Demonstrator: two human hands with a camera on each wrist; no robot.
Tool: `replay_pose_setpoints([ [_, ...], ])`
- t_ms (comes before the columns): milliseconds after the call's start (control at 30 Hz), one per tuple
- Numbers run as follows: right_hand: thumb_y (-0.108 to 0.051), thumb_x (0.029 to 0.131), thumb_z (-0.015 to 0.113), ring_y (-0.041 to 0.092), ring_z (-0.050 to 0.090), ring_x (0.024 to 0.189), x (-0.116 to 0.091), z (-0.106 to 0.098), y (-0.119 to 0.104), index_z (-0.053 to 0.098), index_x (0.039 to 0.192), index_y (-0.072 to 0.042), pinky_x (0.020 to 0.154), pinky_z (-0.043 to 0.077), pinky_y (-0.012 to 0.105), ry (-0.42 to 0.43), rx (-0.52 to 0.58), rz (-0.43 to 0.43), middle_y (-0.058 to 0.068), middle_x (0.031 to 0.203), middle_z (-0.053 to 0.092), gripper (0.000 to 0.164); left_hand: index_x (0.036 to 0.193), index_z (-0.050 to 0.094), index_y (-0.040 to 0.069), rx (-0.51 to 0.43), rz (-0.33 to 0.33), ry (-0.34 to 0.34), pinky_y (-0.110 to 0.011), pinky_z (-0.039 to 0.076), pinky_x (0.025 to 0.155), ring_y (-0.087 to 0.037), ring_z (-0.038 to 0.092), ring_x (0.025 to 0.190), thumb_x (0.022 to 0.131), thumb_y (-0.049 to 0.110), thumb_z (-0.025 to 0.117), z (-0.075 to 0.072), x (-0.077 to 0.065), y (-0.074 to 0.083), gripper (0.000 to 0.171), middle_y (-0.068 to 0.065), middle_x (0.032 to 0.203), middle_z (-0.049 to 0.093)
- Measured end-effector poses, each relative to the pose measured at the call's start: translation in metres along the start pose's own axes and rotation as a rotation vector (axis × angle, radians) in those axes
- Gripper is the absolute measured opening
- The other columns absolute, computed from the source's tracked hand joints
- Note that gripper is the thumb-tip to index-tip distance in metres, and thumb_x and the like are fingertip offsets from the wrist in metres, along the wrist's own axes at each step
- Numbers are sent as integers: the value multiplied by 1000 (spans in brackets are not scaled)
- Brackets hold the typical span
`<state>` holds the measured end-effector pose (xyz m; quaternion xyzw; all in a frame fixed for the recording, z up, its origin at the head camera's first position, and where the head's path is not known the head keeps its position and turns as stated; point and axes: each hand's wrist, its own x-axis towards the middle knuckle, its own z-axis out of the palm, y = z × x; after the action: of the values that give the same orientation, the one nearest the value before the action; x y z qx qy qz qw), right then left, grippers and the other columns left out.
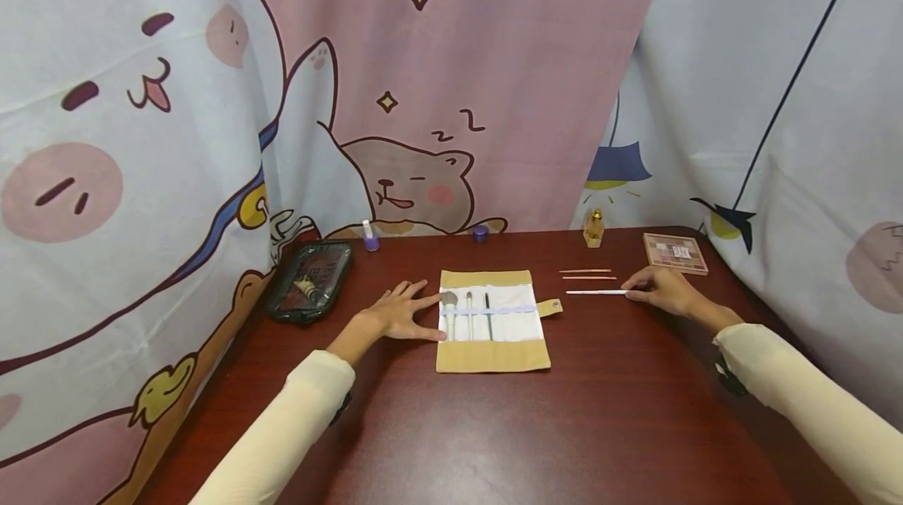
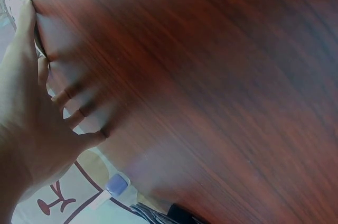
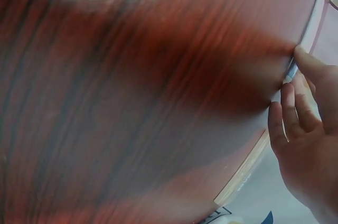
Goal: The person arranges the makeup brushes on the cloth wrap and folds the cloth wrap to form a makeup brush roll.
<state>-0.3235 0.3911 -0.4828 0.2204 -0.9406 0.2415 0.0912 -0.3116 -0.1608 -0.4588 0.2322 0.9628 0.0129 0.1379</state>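
Observation:
An unrolled yellow-and-white brush roll [image 1: 492, 357] lies on the table, with several makeup brushes [image 1: 470, 317] tucked under its band. Its snap strap [image 1: 549, 307] points right. My left hand [image 1: 404, 312] rests at the roll's left edge with fingers spread; in the left wrist view the left hand [image 2: 37, 123] touches the table. On the right, my right hand [image 1: 663, 290] pinches the end of a slim white stick [image 1: 596, 292], whose kind is unclear. The right wrist view shows thumb and fingertips of the right hand [image 3: 306, 134] on the white stick [image 3: 315, 10]. Two thin wooden-coloured sticks [image 1: 589, 278] lie beyond it.
A black-rimmed clear case [image 1: 310, 281] stands at the left. Along the back are a nail polish bottle [image 1: 370, 237], a small purple jar [image 1: 480, 233], a gold perfume bottle [image 1: 594, 229] and an eyeshadow palette [image 1: 675, 253]. Printed curtains hang behind the table [image 1: 494, 434].

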Motion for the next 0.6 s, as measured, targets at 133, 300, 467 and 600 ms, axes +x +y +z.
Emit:
replay_pose_setpoints([
  [133, -9, 89, 83, 12, 61, 80, 0, -1, -2, 80, 94, -12, 70, 49, 33, -7, -5, -19, -3, 87, 74, 7, 164, 26, 42, 4, 2, 4, -63, 18, 123, -35, 13, 158, 83, 88, 54, 0, -1, 0, 97, -6, 174, 13],
  [300, -12, 92, 80, 10, 65, 86, -1, -7, -6, 78, 99, -11, 77, 52, 39, -25, 17, -8, -3, 92, 76, 6, 164, 28, 41, -2, 5, 6, -64, 19, 123, -36, 13, 158, 83, 88, 54, 2, 1, -1, 97, -6, 174, 14],
  [467, -13, 95, 77, 10, 65, 91, 0, -15, -10, 78, 104, -11, 79, 51, 35, -27, 82, 3, 2, 99, 77, 10, 164, 25, 45, 4, -14, -12, -62, 17, 124, -34, 11, 159, 80, 91, 54, 4, 5, -3, 100, -3, 174, 11],
  [600, -11, 96, 75, 8, 64, 93, 2, -19, -13, 77, 109, -5, 78, 50, 27, -19, 167, 24, 10, 104, 77, 14, 164, 25, 44, -5, -21, -14, -62, 17, 124, -34, 11, 159, 79, 91, 55, 5, 8, -3, 101, -3, 174, 11],
])
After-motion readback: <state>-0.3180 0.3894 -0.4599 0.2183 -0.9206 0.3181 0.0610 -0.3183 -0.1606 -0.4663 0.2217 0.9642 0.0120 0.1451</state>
